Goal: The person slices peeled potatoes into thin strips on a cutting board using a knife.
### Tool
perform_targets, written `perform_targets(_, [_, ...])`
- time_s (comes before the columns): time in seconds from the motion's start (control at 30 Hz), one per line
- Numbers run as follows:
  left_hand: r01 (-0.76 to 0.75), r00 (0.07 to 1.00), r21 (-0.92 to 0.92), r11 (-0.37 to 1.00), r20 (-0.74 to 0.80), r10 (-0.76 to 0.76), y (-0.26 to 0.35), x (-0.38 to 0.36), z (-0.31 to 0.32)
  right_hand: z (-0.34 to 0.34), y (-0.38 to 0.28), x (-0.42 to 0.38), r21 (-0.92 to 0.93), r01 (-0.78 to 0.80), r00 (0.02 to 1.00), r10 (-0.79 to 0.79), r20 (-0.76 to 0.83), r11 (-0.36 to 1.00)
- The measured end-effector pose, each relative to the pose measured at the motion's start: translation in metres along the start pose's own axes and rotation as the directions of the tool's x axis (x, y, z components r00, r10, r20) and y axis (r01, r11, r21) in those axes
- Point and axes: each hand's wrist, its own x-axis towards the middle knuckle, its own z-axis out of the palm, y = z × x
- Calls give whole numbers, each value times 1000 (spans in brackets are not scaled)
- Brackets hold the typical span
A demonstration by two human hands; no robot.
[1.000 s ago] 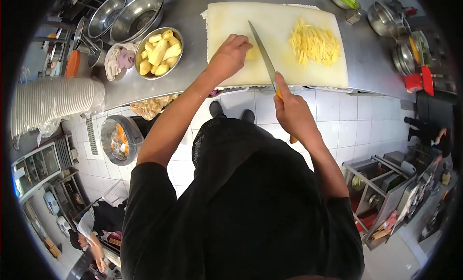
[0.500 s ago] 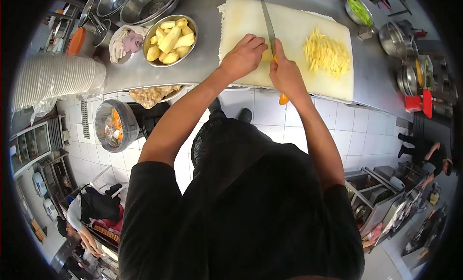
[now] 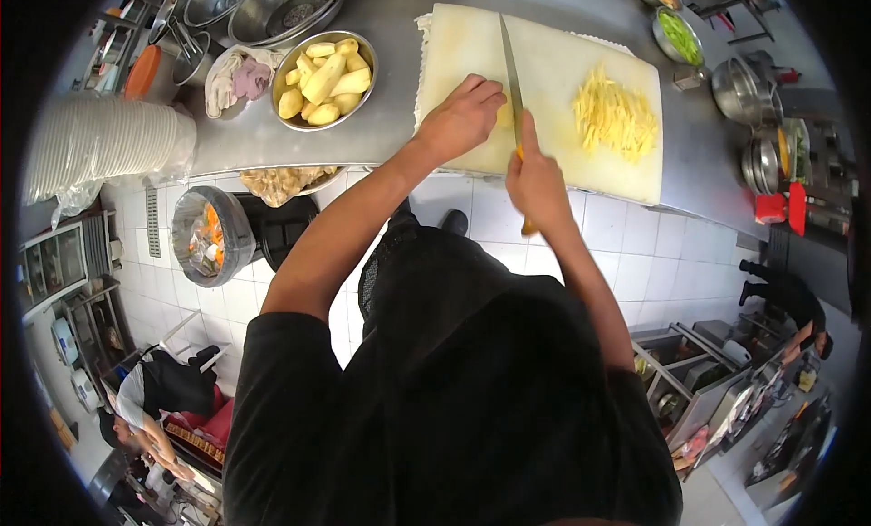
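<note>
My right hand [image 3: 537, 181] is closed round the yellow-orange handle of a long kitchen knife [image 3: 512, 68], its blade pointing away from me over the white cutting board [image 3: 454, 50]. Just left of the blade, my left hand [image 3: 464, 118] has its fingers curled on a pale yellow potato piece [image 3: 504, 117]. Most of that piece is hidden by the fingers and the knife. On the board's right side lies a heap of thin-cut potato strips [image 3: 615, 113]. Left of the board, a metal bowl [image 3: 370, 50] holds several peeled potatoes [image 3: 323, 77].
A cloth [image 3: 240, 80] and large metal bowls [image 3: 281, 14] occupy the counter's left. Sliced green vegetables [image 3: 678, 36] stand at the back right. Below the counter are a lined waste bin [image 3: 243, 245] and peelings [image 3: 277, 183]. Other people work behind, at left [image 3: 172, 385] and right [image 3: 785, 304].
The knife and my right hand have come slightly toward me. More of the potato piece shows beside my left fingers. The whole view has shifted a little.
</note>
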Motion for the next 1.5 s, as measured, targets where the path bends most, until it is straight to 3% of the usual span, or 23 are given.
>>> perform_targets(0.17, [-16, 1000, -13, 1000, -5, 16, -1, 0, 0, -13, -1, 37, 24, 39, 999, -39, -14, 999])
perform_targets(0.37, [18, 1000, 7, 1000, -10, -18, 2, 0, -2, -41, -26, -47, -21, -93, 984, 95, 149, 995])
perform_targets(0.47, [33, 999, 4, 999, -4, -33, 2, 0, -1, -20, -15, -45, 21, -87, 991, 85, 107, 996])
perform_targets(0.5, [25, 1000, 12, 1000, -2, -25, 1, 0, 0, -31, -36, -30, 117, -264, 946, 234, 223, 957])
perform_targets(0.6, [14, 1000, -14, 1000, -10, -14, -1, 1, -1, -2, -6, 18, -4, -32, 999, 32, 1, 999])
perform_targets(0.7, [18, 1000, -51, 999, -13, -18, 0, 2, -1, -9, -3, 51, 38, 37, 999, -36, -37, 999])
perform_targets(0.9, [21, 1000, -22, 1000, -21, -21, 0, 0, -1, -40, -28, -27, 4, -107, 984, 105, 140, 994])
perform_targets(0.93, [24, 1000, -3, 1000, -9, -24, 0, 1, -1, -32, -19, -40, 20, -13, 997, 11, 72, 1000])
perform_targets(1.0, [28, 1000, -14, 999, -13, -29, 0, 0, -1, -17, -12, -42, 17, -65, 995, 63, 73, 998])
perform_targets(1.17, [20, 1000, -27, 999, -15, -20, -2, 0, 0, 1, 3, 41, 25, 24, 998, -23, -50, 999])
perform_targets(1.27, [10, 1000, -26, 1000, -11, -10, -2, 1, -1, -8, 7, 77, 159, 17, 1000, -15, -14, 987])
perform_targets(1.5, [32, 998, -42, 999, -48, -34, -1, 0, 1, -51, -35, -10, -25, -141, 972, 143, 184, 990])
